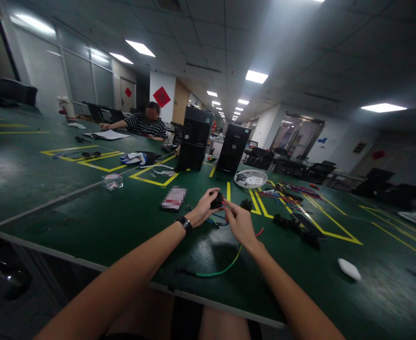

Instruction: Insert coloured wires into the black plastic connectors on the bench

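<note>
My left hand [203, 208] is closed around a small black block [216, 200], perhaps a connector; its exact kind is too small to tell. The fingers of my right hand [239, 221] pinch close against the block's right side, where a bit of red wire shows. Blue and green wires [217, 222] hang below the two hands. A green-and-yellow wire [222, 272] curves over the table under my right wrist. Just behind my right hand lies another black part [246, 204]. To the left of my left hand is a phone-like flat thing [174, 198], its face blurred out.
Two black computer towers [195, 139] stand behind my hands. A white round basket [250, 185] and a spread of coloured wires [289, 196] lie to the right, with black parts [296, 230] and a white mouse [349, 269] nearer. A person in a striped top [146, 125] sits far left.
</note>
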A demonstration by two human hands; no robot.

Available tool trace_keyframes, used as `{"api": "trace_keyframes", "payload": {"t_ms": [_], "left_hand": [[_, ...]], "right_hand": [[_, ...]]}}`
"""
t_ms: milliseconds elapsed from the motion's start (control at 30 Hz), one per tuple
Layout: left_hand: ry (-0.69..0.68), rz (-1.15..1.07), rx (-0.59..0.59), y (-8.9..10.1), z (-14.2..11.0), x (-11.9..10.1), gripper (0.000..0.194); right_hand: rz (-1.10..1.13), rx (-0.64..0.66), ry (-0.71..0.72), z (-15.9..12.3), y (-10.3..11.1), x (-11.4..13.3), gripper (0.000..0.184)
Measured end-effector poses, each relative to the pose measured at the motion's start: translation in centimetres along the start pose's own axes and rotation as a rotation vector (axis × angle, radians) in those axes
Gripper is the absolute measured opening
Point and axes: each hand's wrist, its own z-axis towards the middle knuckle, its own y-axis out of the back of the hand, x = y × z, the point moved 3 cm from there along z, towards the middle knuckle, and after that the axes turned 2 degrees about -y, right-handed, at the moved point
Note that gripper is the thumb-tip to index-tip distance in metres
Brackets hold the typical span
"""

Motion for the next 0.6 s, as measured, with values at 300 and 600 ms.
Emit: {"api": "trace_keyframes", "payload": {"t_ms": [300, 600], "left_hand": [[0.044, 0.037, -0.002, -0.59, -0.27, 0.14, 0.020], [-0.146, 0.450, 0.018, -0.19, -0.09, 0.16, 0.035]], "right_hand": [[-0.025, -0.020, 0.021, 0.15, -0.33, -0.65, 0.039], [-0.117, 0.066, 0.061, -0.01, -0.61, -0.56, 0.037]]}}
